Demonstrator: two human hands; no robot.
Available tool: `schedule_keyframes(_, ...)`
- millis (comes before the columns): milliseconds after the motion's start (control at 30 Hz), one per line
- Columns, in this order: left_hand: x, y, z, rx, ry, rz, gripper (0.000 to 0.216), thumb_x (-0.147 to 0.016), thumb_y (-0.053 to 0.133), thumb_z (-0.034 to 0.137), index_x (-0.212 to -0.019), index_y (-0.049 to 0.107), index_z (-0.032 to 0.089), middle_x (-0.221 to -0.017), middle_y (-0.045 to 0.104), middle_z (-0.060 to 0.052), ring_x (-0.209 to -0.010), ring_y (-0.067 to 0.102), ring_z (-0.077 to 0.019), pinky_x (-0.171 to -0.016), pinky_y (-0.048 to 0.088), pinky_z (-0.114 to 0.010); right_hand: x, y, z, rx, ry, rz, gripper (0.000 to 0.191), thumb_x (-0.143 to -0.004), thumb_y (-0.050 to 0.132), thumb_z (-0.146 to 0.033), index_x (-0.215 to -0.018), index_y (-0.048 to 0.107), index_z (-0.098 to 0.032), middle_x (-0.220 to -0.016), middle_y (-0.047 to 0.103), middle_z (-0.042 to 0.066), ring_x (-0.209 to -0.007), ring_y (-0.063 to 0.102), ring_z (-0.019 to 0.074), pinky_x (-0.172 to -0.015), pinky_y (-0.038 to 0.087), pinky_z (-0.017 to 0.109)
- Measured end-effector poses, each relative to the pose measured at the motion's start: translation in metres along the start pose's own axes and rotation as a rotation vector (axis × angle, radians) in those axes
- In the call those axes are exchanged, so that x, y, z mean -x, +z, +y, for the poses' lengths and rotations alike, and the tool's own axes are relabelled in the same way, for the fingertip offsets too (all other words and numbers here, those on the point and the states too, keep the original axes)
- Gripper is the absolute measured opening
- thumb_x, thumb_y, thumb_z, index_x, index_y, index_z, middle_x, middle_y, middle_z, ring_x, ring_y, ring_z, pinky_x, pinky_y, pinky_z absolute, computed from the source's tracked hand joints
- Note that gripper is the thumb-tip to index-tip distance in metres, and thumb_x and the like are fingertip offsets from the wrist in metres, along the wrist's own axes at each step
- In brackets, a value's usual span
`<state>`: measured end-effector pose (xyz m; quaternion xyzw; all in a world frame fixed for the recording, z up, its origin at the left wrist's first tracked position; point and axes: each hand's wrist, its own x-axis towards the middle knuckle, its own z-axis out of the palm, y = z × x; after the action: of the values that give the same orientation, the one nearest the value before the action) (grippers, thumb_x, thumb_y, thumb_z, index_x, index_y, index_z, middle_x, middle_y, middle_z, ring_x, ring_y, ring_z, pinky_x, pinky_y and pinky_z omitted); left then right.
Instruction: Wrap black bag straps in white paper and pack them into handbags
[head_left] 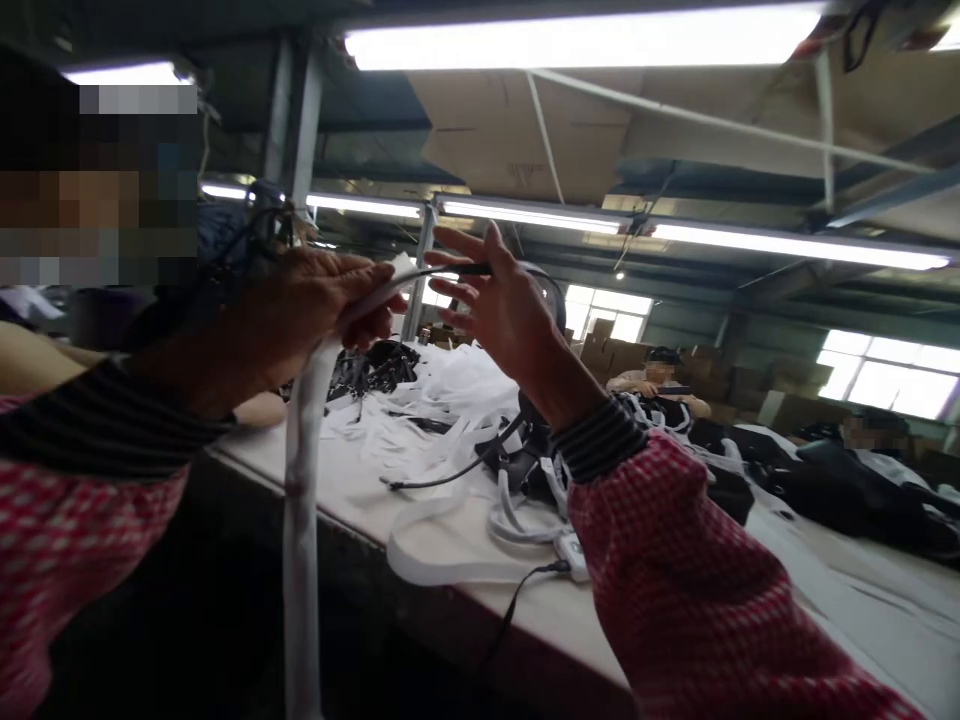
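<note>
My left hand, on the left, pinches a long white fabric strip, which hangs from it past the table edge. A thin dark cord runs from the strip at my left fingertips across to my right hand. That hand is raised with its fingers spread, and the cord reaches it near the base of the thumb. Whether the cord is pressed there or only passes by, I cannot tell. Beneath both hands, loose white strips lie heaped on the table.
The pale table carries a dark cable, a white power strip and black fabric pieces. A co-worker sits across the table; another person is close at the left. Fluorescent lamps hang overhead.
</note>
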<state>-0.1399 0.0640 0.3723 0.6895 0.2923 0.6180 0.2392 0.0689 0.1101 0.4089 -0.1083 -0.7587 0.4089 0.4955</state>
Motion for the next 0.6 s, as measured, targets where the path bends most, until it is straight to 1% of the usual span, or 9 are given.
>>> schedule_keyframes(67, 0.002, -0.014, 0.006, -0.017, 0.018, -0.046, 0.036, -0.101, 0.06, 0.033, -0.078, 0.071, 0.007, -0.063, 0.067, -0.003, -0.051, 0.06, -0.0086, -0.052, 0.042, -0.016, -0.001, 0.025, -0.002, 0.024, -0.016, -0.093, 0.051, -0.099, 0.051, -0.065, -0.124, 0.072, -0.026, -0.12, 0.066, 0.006, -0.107, 0.06, 0.023, -0.088, 0.051, 0.041)
schedule_keyframes(167, 0.012, -0.018, 0.011, 0.044, -0.011, -0.167, 0.037, -0.098, 0.063, 0.039, -0.079, 0.072, 0.009, -0.063, 0.067, -0.004, -0.05, 0.057, -0.0096, -0.05, 0.043, -0.018, 0.0, 0.052, 0.002, 0.05, 0.008, -0.123, 0.045, -0.098, 0.057, -0.061, -0.115, 0.076, -0.024, -0.111, 0.068, 0.006, -0.099, 0.061, 0.0204, -0.085, 0.052, 0.039)
schedule_keyframes(233, 0.017, -0.015, 0.008, 0.146, -0.059, -0.171, 0.031, -0.096, 0.065, 0.036, -0.081, 0.071, 0.01, -0.064, 0.067, -0.004, -0.05, 0.057, -0.0106, -0.048, 0.044, -0.019, -0.002, 0.065, 0.011, 0.045, 0.051, -0.147, 0.047, -0.095, 0.062, -0.064, -0.115, 0.076, -0.024, -0.095, 0.069, 0.006, -0.089, 0.062, 0.0206, -0.079, 0.053, 0.038)
schedule_keyframes(300, 0.019, -0.014, 0.003, 0.224, -0.068, -0.137, 0.025, -0.093, 0.069, 0.033, -0.081, 0.07, 0.012, -0.065, 0.066, -0.004, -0.05, 0.057, -0.0104, -0.047, 0.045, -0.019, -0.005, 0.074, 0.021, 0.004, 0.107, -0.206, 0.055, -0.092, 0.062, -0.069, -0.12, 0.074, -0.024, -0.077, 0.066, 0.005, -0.077, 0.062, 0.0208, -0.073, 0.052, 0.038)
schedule_keyframes(333, 0.02, -0.015, -0.001, 0.253, -0.068, -0.12, 0.023, -0.092, 0.071, 0.033, -0.081, 0.07, 0.012, -0.065, 0.066, -0.003, -0.049, 0.056, -0.0098, -0.046, 0.044, -0.019, -0.008, 0.076, 0.026, -0.03, 0.137, -0.222, 0.058, -0.09, 0.062, -0.072, -0.122, 0.073, -0.024, -0.074, 0.066, 0.004, -0.074, 0.062, 0.021, -0.071, 0.053, 0.039)
schedule_keyframes(367, 0.021, -0.018, -0.004, 0.268, -0.069, -0.102, 0.023, -0.091, 0.072, 0.033, -0.081, 0.07, 0.013, -0.065, 0.065, -0.002, -0.048, 0.054, -0.0086, -0.044, 0.042, -0.018, -0.01, 0.075, 0.03, -0.068, 0.166, -0.21, 0.06, -0.089, 0.063, -0.073, -0.122, 0.073, -0.024, -0.075, 0.067, 0.004, -0.074, 0.063, 0.0215, -0.071, 0.053, 0.039)
schedule_keyframes(433, 0.023, -0.028, -0.011, 0.239, -0.082, -0.069, 0.025, -0.092, 0.071, 0.033, -0.079, 0.071, 0.012, -0.061, 0.062, -0.001, -0.044, 0.048, -0.0056, -0.041, 0.034, -0.015, -0.015, 0.062, 0.034, -0.134, 0.211, -0.109, 0.06, -0.085, 0.065, -0.075, -0.117, 0.073, -0.025, -0.087, 0.071, 0.007, -0.082, 0.065, 0.024, -0.072, 0.054, 0.04)
schedule_keyframes(533, 0.027, -0.048, -0.016, 0.105, -0.107, -0.016, 0.033, -0.099, 0.062, 0.028, -0.074, 0.072, 0.009, -0.051, 0.058, 0.0, -0.037, 0.039, -0.0031, -0.037, 0.022, -0.015, -0.025, 0.027, 0.035, -0.124, 0.196, 0.089, 0.058, -0.085, 0.062, -0.077, -0.106, 0.074, -0.024, -0.107, 0.073, 0.012, -0.1, 0.066, 0.0291, -0.075, 0.054, 0.043)
schedule_keyframes(600, 0.028, -0.057, -0.013, 0.042, -0.106, 0.022, 0.036, -0.101, 0.056, 0.024, -0.075, 0.074, 0.008, -0.051, 0.061, -0.001, -0.037, 0.043, -0.0044, -0.04, 0.027, -0.017, -0.033, 0.009, 0.032, -0.052, 0.132, 0.12, 0.053, -0.088, 0.061, -0.074, -0.105, 0.074, -0.025, -0.116, 0.073, 0.012, -0.107, 0.066, 0.0311, -0.078, 0.054, 0.045)
